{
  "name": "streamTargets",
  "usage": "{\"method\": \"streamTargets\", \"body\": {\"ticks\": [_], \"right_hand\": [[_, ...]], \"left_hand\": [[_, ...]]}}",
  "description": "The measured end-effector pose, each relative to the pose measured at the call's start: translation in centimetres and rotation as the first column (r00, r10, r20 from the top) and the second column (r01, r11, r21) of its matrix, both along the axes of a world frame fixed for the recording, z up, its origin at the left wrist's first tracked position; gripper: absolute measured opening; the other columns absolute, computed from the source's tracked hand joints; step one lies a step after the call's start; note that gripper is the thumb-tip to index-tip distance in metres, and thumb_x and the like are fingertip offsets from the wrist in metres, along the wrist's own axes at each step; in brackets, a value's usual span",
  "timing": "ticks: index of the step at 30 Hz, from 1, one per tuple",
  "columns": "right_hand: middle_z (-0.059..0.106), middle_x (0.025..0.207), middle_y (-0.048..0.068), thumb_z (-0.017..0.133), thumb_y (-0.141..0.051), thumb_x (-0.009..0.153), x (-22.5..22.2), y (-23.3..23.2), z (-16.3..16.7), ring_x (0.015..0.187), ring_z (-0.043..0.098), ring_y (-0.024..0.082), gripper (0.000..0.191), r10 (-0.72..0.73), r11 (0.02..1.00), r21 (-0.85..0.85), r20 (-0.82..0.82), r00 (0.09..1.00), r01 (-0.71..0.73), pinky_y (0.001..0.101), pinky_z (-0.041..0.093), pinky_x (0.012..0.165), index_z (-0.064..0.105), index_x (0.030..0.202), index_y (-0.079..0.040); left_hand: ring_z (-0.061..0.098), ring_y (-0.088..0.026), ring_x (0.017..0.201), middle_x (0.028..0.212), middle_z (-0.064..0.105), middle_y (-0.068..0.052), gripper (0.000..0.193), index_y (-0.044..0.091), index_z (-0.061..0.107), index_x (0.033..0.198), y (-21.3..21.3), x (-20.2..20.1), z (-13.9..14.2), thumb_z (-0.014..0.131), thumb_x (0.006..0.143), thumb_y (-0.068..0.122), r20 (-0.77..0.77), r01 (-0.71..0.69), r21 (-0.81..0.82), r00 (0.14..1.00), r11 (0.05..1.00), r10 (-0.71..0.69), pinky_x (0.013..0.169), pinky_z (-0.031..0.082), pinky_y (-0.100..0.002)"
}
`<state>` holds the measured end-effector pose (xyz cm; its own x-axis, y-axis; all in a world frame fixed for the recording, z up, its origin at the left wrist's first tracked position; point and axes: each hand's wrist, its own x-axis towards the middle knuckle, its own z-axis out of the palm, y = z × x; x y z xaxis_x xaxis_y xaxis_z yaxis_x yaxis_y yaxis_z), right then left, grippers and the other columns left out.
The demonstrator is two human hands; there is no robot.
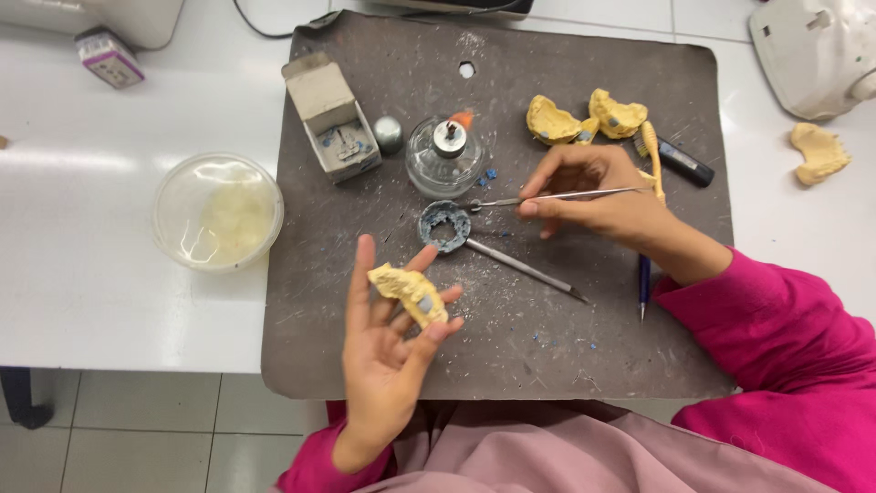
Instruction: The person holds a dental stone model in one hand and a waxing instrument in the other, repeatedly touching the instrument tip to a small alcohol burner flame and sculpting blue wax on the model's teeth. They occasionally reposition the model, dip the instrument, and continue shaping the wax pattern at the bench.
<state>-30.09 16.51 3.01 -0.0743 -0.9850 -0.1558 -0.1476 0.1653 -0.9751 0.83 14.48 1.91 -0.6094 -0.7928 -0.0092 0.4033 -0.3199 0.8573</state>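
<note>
At six o'clock of the ladle (445, 225), the left hand (388, 342) grips a yellow cast (410, 291); right hand (598, 194) pinches a metal tool (557, 195).

Most likely a dental technician's lab: yellow plaster jaw casts (584, 120) at the far right of a scuffed grey work mat (511, 356), a glass spirit lamp (444, 155) mid-mat, a small wax-filled ladle (445, 225) beside it, white benchtop (91, 283) underneath.

On a grey mat (584, 347), the left hand (388, 351) cradles a yellow dental cast (410, 292), while the right hand (598, 196) holds a thin metal instrument (547, 196) pointing left toward a glass spirit lamp (444, 157).
</note>
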Motion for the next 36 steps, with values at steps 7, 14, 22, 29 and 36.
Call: {"method": "streamTargets", "body": {"ticks": [7, 14, 22, 29, 36], "right_hand": [[0.073, 0.101, 0.010, 0.061, -0.026, 0.099, 0.0, -0.8, -2.5, 0.095, 0.074, 0.019, 0.028, -0.246, 0.963, 0.150, 0.171, 0.954, 0.222, 0.0324, 0.066, 0.072, 0.068, 0.108, 0.000], [0.067, 0.106, 0.013, 0.045, -0.040, 0.106, 0.3, -1.0, -4.6, 0.101, 0.073, 0.021, 0.041, -0.191, 0.978, 0.130, 0.253, 0.949, 0.162, 0.0357, 0.069, 0.074, 0.058, 0.111, -0.001], [0.066, 0.101, 0.013, 0.042, -0.046, 0.105, -0.2, -2.0, -4.9, 0.098, 0.072, 0.021, 0.047, -0.232, 0.968, 0.179, 0.361, 0.903, 0.177, 0.0393, 0.068, 0.073, 0.058, 0.107, -0.002], [0.069, 0.099, 0.015, 0.042, -0.046, 0.107, -0.4, -1.7, -5.5, 0.095, 0.073, 0.022, 0.047, -0.220, 0.969, 0.180, 0.313, 0.924, 0.170, 0.0371, 0.067, 0.072, 0.058, 0.109, -0.002], [0.071, 0.097, 0.016, 0.042, -0.045, 0.106, 0.1, -2.4, -4.6, 0.092, 0.075, 0.021, 0.047, -0.222, 0.964, 0.196, 0.209, 0.952, 0.182, 0.0345, 0.068, 0.067, 0.058, 0.111, -0.001]], "left_hand": [[0.071, -0.027, 0.114, 0.153, 0.051, -0.025, 0.100, 0.019, -0.001, 0.167, -5.8, 3.8, 5.2, 0.064, 0.094, -0.002, 0.277, 0.199, -0.184, 0.950, 0.963, -0.143, 0.094, 0.065, -0.037], [0.067, -0.019, 0.116, 0.145, 0.058, -0.019, 0.102, 0.016, 0.008, 0.169, -12.8, -0.5, 0.5, 0.078, 0.095, 0.005, 0.229, 0.288, -0.391, 0.950, 0.874, -0.211, 0.098, 0.065, -0.033], [0.067, -0.017, 0.107, 0.136, 0.061, -0.016, 0.103, 0.012, 0.018, 0.164, -13.2, -0.9, -1.9, 0.084, 0.084, 0.014, 0.132, 0.441, -0.157, 0.896, 0.883, -0.424, 0.086, 0.067, -0.032], [0.068, -0.018, 0.115, 0.143, 0.061, -0.020, 0.094, 0.010, 0.025, 0.159, -12.4, 0.0, -2.9, 0.083, 0.085, 0.006, 0.242, 0.505, -0.279, 0.860, 0.817, -0.449, 0.093, 0.066, -0.032], [0.063, -0.018, 0.123, 0.145, 0.057, -0.020, 0.086, 0.010, 0.028, 0.156, -13.8, -1.7, -1.2, 0.076, 0.086, -0.006, 0.245, 0.606, -0.198, 0.791, 0.770, -0.560, 0.095, 0.062, -0.035]]}}
